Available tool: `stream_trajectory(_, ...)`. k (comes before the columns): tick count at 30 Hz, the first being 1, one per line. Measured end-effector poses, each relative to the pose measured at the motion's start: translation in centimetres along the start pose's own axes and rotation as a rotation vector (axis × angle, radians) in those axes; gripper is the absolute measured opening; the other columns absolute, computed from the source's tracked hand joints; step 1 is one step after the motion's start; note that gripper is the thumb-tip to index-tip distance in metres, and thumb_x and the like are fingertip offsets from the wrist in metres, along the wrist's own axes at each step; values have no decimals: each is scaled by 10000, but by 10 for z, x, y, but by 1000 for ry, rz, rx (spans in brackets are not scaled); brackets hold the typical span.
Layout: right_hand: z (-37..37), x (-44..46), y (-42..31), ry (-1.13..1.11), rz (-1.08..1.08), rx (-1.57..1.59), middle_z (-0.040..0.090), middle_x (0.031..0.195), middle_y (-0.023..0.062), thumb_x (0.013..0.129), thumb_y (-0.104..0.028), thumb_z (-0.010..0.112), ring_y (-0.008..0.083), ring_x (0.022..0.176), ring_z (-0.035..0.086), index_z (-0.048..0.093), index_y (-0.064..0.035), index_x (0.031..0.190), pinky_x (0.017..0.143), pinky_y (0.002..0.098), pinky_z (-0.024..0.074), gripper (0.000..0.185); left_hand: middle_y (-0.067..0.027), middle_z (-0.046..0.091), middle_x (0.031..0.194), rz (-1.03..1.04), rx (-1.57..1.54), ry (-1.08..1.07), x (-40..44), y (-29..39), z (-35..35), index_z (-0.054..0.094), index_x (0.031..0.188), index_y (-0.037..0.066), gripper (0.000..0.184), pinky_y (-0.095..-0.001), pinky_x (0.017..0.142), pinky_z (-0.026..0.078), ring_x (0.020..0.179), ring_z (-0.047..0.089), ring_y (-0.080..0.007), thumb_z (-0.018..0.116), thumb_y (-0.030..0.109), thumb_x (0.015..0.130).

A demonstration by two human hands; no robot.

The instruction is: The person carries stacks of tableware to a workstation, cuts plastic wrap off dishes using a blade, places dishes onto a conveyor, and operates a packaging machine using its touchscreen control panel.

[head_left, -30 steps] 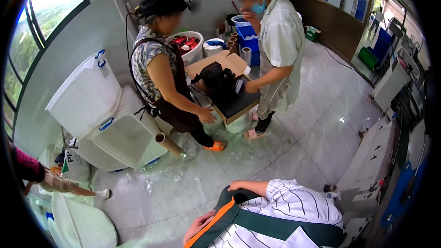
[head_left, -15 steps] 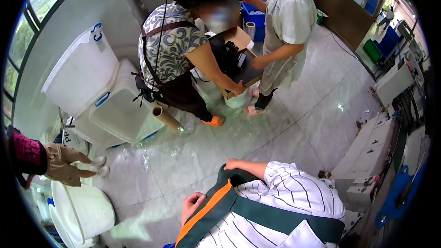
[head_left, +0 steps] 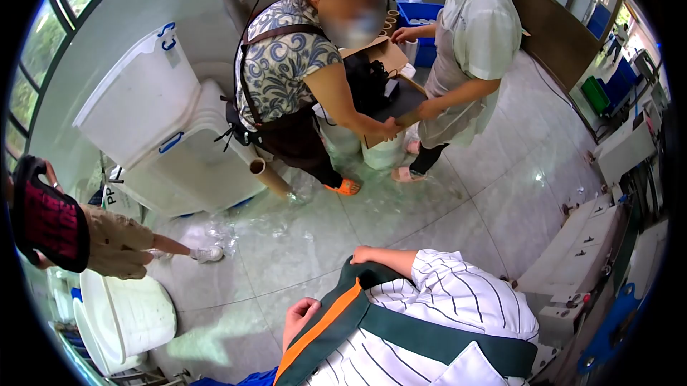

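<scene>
My right hand (head_left: pixel 363 254) closes on the upper edge of the dark green strap or apron cloth (head_left: pixel 444 336) across my striped shirt (head_left: pixel 472 293). Lower down and to its left, my left hand (head_left: pixel 300 316) is curled against the same cloth, beside its orange stripe (head_left: pixel 322 329); its fingers grip the edge. Both hands are near my body, apart from the two people at the open cardboard box (head_left: pixel 408 118). Black gear (head_left: pixel 368 82) lies in that box, and a hand of each person is at its near edge.
White tubs (head_left: pixel 136 100) and a cardboard tube (head_left: pixel 270 177) stand at the left. Another person (head_left: pixel 107 236) is at the far left above a round white bin (head_left: pixel 136 314). Machinery (head_left: pixel 572 243) lines the right side. Plastic film lies on the floor.
The person in the patterned shirt has bent over and taken hold of the box. The person at far left has come further into view. My hands remain on the green cloth.
</scene>
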State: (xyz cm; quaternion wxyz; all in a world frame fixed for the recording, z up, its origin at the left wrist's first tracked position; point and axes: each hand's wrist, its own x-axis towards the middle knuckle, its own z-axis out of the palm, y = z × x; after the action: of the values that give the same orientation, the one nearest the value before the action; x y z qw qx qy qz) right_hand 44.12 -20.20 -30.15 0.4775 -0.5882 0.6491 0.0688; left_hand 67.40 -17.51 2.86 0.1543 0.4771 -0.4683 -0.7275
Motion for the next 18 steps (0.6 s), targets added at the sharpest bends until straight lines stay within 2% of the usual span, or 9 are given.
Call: stream_trajectory(18,44,-23,33,-14,-74,-113,621,997,140,740,-457,557,302,936,583,653,-88,973,813,395,455,447,32,552,708,108,-59,109,-50,-70,49,564,811,14,170,-179,575,402,646,491,-29,553,173,872)
